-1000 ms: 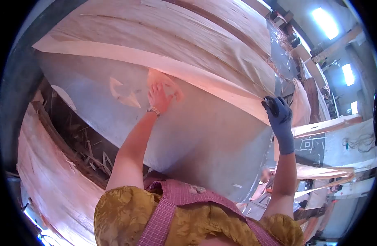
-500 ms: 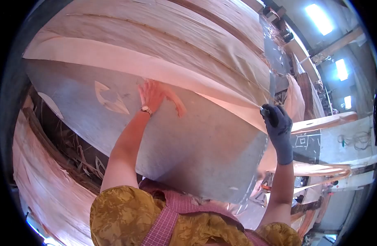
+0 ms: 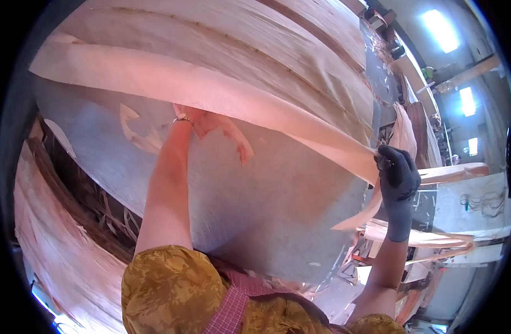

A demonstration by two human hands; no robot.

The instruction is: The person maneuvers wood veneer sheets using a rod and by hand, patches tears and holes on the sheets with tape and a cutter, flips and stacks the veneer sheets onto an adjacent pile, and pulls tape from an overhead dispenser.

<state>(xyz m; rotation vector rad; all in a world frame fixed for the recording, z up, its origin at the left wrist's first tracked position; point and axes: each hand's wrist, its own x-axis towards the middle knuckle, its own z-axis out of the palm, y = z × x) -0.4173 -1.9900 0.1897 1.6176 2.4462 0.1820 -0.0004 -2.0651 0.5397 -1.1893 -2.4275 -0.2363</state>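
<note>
A large pale sheet of thin wood (image 3: 200, 83) has its near edge lifted off a grey tabletop (image 3: 255, 195). Under that edge reaches my left hand (image 3: 187, 112), bare, with a bracelet at the wrist; its fingers are hidden by the sheet. My right hand (image 3: 399, 171), in a dark grey glove, is closed on the sheet's right end. A torn scrap (image 3: 236, 139) lies just right of my left hand, and a notched scrap (image 3: 138, 133) lies to its left.
More wrinkled sheets (image 3: 255, 33) cover the far side. At the lower left, a stack of pinkish sheets (image 3: 60, 222) stands beyond a dark gap with shavings (image 3: 108, 214). Wooden beams (image 3: 455, 172) and hanging strips (image 3: 403, 133) are at the right.
My left hand has moved forward and slipped beneath the sheet's edge. My right hand has shifted slightly right and down, and the near edge of the sheet has risen and folded over more.
</note>
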